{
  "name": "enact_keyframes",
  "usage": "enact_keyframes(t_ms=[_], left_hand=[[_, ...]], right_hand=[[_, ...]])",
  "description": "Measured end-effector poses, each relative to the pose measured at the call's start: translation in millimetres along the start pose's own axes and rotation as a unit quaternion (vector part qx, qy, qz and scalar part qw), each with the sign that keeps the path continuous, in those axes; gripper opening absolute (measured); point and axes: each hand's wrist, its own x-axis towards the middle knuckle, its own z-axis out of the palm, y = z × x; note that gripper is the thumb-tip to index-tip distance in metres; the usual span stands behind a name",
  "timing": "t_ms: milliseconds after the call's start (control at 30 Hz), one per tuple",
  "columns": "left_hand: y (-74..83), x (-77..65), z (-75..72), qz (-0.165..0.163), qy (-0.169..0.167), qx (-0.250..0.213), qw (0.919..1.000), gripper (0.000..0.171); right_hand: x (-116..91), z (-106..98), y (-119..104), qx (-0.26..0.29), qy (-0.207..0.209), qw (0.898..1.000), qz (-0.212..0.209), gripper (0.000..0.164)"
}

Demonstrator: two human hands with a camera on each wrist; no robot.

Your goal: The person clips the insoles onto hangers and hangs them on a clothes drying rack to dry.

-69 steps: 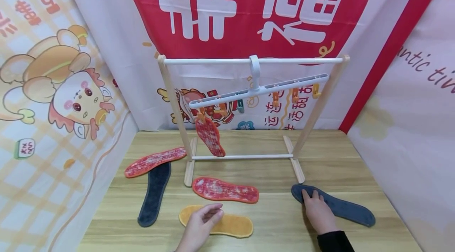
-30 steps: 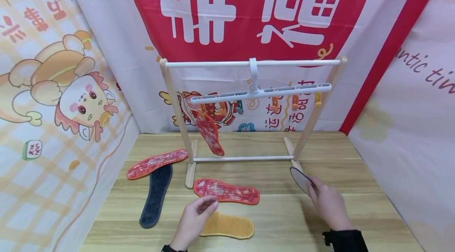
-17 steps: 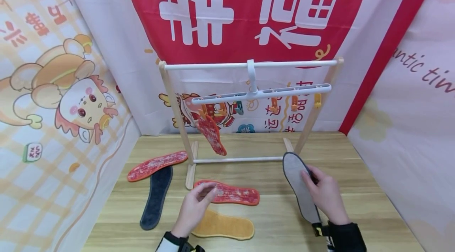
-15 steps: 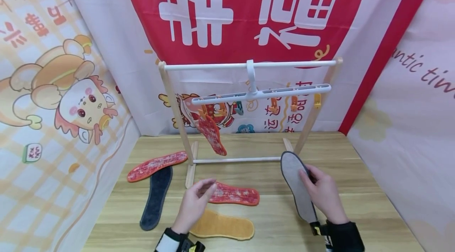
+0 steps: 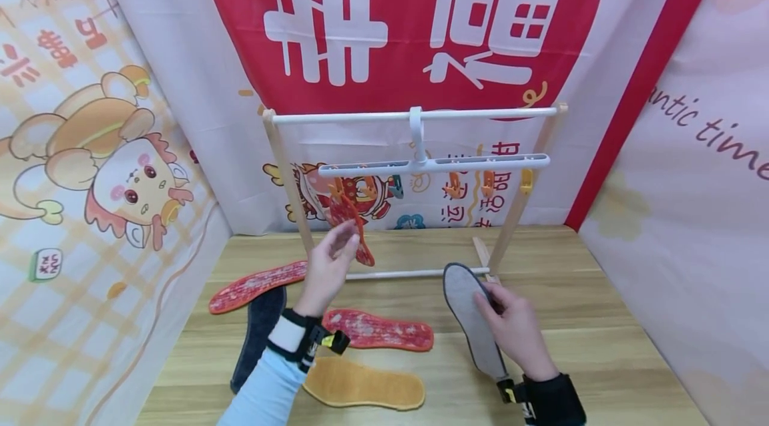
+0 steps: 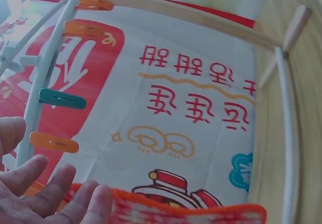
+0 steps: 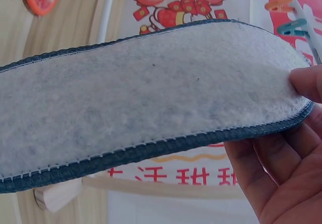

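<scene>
Gray insole (image 5: 468,316) is up off the surface (image 5: 577,299); the right hand (image 5: 513,326) pinches it near one end, perhaps so the rest stays free. The left hand (image 5: 324,274) has loose, spread fingers, holding nothing, and hides part of the hanging red insole (image 5: 342,207); I can't tell if they touch.
</scene>
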Motion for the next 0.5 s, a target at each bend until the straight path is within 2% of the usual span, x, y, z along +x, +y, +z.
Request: enact_keyframes(t_ms=[200,367,500], left_hand=[[16.4,31.4,12.4,-0.02,-0.004,-0.065,0.9977,0.064],[22.8,51.8,24.4,-0.052,-0.017,-0.135,0.9894,0.066],[28.8,64.9,29.2,-0.053,-0.019,-0.159,0.9857,0.064]], right_hand=[[0.4,3.4,-2.9,0.012,-0.022,1.0,0.017,0.027],[0.8,2.5,-2.7,0.012,-0.025,0.999,0.026,0.026],[3.4,2.7,-3.4,0.013,-0.023,1.0,0.015,0.025]])
